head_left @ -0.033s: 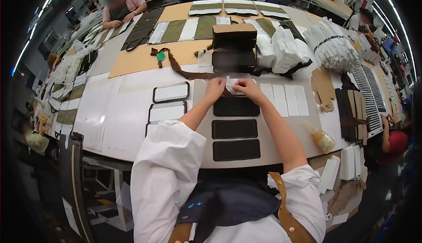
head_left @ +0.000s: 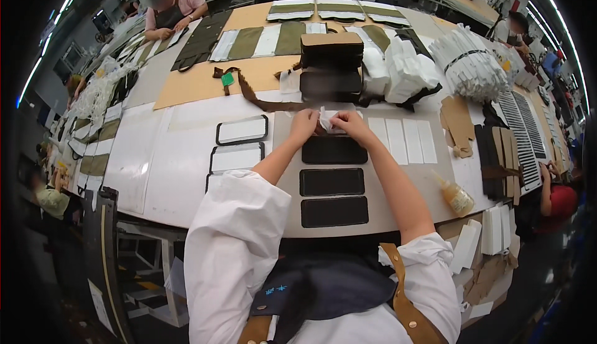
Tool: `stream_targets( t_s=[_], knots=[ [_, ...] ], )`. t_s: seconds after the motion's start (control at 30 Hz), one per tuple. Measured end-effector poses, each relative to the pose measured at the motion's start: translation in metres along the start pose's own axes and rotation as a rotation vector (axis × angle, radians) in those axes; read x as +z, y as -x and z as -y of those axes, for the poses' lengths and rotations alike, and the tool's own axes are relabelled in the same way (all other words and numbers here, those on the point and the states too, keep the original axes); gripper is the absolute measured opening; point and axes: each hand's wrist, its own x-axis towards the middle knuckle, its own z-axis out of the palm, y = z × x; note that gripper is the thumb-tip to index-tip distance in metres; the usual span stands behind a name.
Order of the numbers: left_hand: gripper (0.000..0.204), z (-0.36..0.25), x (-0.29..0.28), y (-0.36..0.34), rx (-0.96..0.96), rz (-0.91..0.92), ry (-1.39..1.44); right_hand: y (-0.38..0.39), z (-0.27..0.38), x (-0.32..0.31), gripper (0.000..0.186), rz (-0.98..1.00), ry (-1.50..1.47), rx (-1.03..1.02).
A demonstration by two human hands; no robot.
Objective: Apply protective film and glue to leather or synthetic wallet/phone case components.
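Observation:
Both hands meet at a small crumpled white sheet [head_left: 328,120], cloth or paper, above the far end of a column of dark panels. My left hand [head_left: 304,125] pinches its left side. On the right side the fingers of my right hand [head_left: 350,124] are closed on it too. Just below the hands lies a black rectangular panel [head_left: 334,151], partly covered at its far edge by the fingers. Nearer me are a second black panel [head_left: 331,183] and a third black panel [head_left: 334,212], both flat on the grey board [head_left: 392,204].
White strips [head_left: 403,142] lie right of my hands, white panels with black rims [head_left: 242,130] to the left. Beyond stands a stack of dark panels [head_left: 331,51]. A glue bottle [head_left: 457,198] is near my right forearm. A co-worker [head_left: 174,8] works at the far left.

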Motion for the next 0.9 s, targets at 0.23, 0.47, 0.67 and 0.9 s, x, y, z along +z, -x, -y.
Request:
stream_targets(
  t_s=[0.23,0.47,0.67,0.9],
  knots=[
    [0.044,-0.035,-0.007,0.016,-0.172,0.153,0.108,0.005,-0.004,-0.006,0.028,0.0,0.021,0.007],
    [0.037,-0.034,-0.005,0.016,-0.168,0.224,0.112,0.003,-0.01,-0.008,0.021,-0.059,0.044,0.004],
    [0.038,-0.021,-0.003,0.015,-0.099,0.149,0.082,0.006,-0.006,0.003,0.023,-0.074,0.005,-0.052],
    [0.034,-0.012,-0.006,0.012,-0.087,0.163,0.04,0.006,-0.001,0.005,0.025,-0.095,0.117,-0.018]
  ],
)
